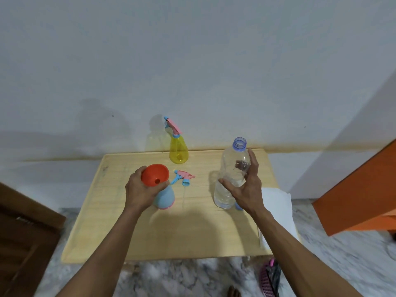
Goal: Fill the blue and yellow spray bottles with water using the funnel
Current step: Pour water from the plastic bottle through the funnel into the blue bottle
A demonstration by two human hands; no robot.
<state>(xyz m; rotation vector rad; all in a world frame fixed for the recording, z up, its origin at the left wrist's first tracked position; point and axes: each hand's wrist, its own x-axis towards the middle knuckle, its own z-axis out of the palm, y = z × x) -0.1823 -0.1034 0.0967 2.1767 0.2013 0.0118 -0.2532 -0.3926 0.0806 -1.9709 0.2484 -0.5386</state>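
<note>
My left hand (139, 189) grips the orange funnel (155, 174), which sits tilted in the neck of the blue spray bottle (165, 198) near the table's middle. The blue bottle's pink-and-blue spray head (184, 177) lies loose on the table just behind it. At the back edge stands the yellow spray bottle (179, 153), its spray head still on. My right hand (246, 187) holds the clear, uncapped water bottle (232, 168), thumb across its front and fingers along its right side. The bottle stands upright with water in its lower part.
The low wooden table (171, 236) stands against a pale wall. A blue cap (239, 207) lies by the water bottle's base. White paper (277, 202) hangs off the right edge. An orange cabinet (360, 194) is at the right, brown wood (25, 232) at the left, and a pink item (269, 277) on the floor.
</note>
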